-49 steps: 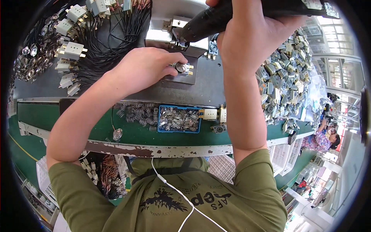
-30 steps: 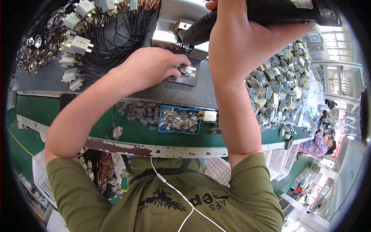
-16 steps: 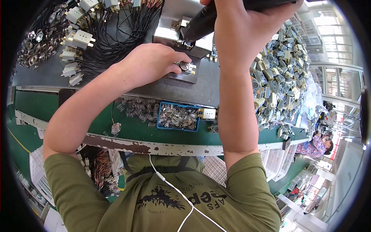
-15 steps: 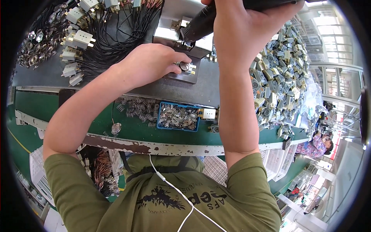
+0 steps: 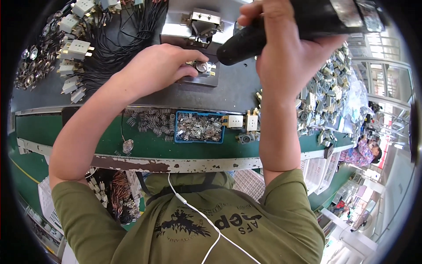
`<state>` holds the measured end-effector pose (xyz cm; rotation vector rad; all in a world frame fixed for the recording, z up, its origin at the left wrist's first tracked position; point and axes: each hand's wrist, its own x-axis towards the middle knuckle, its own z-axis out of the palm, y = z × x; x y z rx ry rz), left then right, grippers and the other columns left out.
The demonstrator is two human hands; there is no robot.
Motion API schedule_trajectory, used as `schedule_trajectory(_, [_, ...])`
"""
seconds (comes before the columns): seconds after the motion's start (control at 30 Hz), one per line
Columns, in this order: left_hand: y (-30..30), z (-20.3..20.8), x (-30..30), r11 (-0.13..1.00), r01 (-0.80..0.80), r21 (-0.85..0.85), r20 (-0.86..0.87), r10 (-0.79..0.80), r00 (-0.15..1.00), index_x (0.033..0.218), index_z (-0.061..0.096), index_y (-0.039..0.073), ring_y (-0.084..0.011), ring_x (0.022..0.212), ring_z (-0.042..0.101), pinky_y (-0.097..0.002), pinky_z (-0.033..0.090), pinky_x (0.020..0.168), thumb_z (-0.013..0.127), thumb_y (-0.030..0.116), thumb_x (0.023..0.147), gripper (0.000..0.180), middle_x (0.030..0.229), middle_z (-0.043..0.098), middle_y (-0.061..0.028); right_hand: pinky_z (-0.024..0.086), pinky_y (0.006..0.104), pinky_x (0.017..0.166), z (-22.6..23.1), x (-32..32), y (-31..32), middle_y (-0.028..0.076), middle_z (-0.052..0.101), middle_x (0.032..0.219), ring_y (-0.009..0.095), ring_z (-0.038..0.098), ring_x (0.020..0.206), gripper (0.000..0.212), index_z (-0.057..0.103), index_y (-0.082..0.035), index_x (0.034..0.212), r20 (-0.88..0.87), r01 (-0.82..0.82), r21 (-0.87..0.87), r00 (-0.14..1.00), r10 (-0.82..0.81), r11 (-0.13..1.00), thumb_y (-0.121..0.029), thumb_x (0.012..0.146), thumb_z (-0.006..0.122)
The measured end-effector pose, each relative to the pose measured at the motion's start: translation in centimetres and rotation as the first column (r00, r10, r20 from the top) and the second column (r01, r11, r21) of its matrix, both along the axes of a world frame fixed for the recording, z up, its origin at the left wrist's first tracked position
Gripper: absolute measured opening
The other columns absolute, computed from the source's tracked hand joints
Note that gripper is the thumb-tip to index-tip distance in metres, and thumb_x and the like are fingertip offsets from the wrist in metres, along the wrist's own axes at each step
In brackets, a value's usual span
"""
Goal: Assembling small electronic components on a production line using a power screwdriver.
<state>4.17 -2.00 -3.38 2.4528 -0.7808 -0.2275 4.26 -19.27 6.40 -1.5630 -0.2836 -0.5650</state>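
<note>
My left hand (image 5: 160,68) pinches a small grey block (image 5: 203,68) between thumb and fingertips. This block carries a round shiny metal part on top and has brass prongs at its side. It rests on a dark metal plate (image 5: 187,80) in front of a metal fixture (image 5: 205,24). Up and to the right, my right hand (image 5: 290,48) is wrapped around a thick black rod-shaped tool (image 5: 244,46). The tool's rounded end hangs just right of the plate, apart from the block. At its other end are silvery patches; its exact kind is unclear.
Black-wired blocks (image 5: 79,48) and shiny round metal parts (image 5: 30,66) crowd the left. A blue tray (image 5: 199,141) of small metal pieces sits nearer me, beside springs (image 5: 151,121) and white-faced blocks (image 5: 251,121). Grey blocks (image 5: 325,97) pile up at right. Another person (image 5: 360,152) sits far right.
My right hand has drawn the black tool rightward, away from the fixture, which now shows openly. My left hand keeps its pinch on the grey block. The whole view has shifted slightly.
</note>
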Motion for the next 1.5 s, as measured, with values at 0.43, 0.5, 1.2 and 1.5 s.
schedule_trajectory(0.43, [-0.2,0.3,-0.3,0.999,-0.012,0.048,0.021,0.011,1.0,0.13,0.067,0.021,-0.0342,0.097,0.071,-0.0456,0.056,0.084,0.066,0.034,0.097,0.035,0.1,0.074,-0.0129,0.056,0.024,0.057,-4.9,4.1,-0.4,0.012,0.07,0.096,0.012,0.067,0.069,0.046,0.04,-0.002,0.123,0.582,-0.533,0.215,0.743,0.331,0.818,0.004,0.093,0.074])
schedule_trajectory(0.5, [-0.2,0.3,-0.4,0.999,-0.011,0.052,0.027,0.01,1.0,0.13,0.067,0.021,-0.0342,0.097,0.071,-0.0456,0.056,0.084,0.066,0.033,0.097,0.035,0.1,0.074,-0.0128,0.055,0.0241,0.057,-5.0,3.9,-0.5,0.012,0.07,0.096,0.012,0.067,0.07,0.049,0.039,-0.001,0.126,0.544,-0.51,0.236,0.775,0.322,0.827,0.004,0.093,0.075])
schedule_trajectory(1.2, [0.2,-0.9,-0.2,0.996,0.065,0.055,0.187,-0.074,0.98,0.13,0.066,0.019,-0.0315,0.097,0.071,-0.0438,0.056,0.084,0.065,0.03,0.098,0.034,0.1,0.074,-0.0109,0.058,0.0242,0.061,-4.4,0.8,0.1,0.012,0.069,0.1,0.013,0.069,0.076,0.063,0.031,0.0,0.135,0.311,-0.36,0.149,0.901,0.302,0.921,0.01,0.089,0.073])
schedule_trajectory(1.5, [-0.1,0.0,-1.5,0.99,-0.02,0.142,0.3,-0.024,0.954,0.117,0.068,0.01,-0.0341,0.102,0.067,-0.0441,0.054,0.089,0.071,0.019,0.093,0.026,0.103,0.07,-0.012,0.057,0.027,0.061,-4.4,0.4,-0.4,0.012,0.068,0.097,0.014,0.069,0.076,0.059,0.036,0.001,0.133,0.381,-0.352,0.242,0.892,0.245,0.904,0.008,0.089,0.074])
